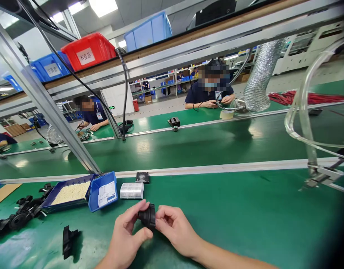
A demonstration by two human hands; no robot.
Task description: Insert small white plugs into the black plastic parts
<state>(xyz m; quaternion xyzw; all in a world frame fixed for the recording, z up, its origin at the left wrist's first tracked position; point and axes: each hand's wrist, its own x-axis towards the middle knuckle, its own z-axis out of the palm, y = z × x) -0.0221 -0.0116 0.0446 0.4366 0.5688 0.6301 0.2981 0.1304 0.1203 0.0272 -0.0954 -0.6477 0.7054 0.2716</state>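
Note:
Low in the middle of the head view, my left hand (130, 233) is closed around a round black plastic part (148, 216), thumb below and fingers above. My right hand (176, 229) is pinched at the right edge of the same part; whether something small sits between its fingertips I cannot make out. Another black plastic part (68, 241) lies alone on the green bench to the left. Beyond my hands is a roll of silver labels (132, 191), with a small black square piece (142, 177) behind it.
A blue tray of white slips (113, 188) and a dark blue tray of cream pellets (55, 205) stand left, beside piled black parts (19, 220). A metal post (68, 142) rises behind them. Clear tubes with a metal fixture (325, 175) are at right. Co-workers sit across the conveyor (172, 149).

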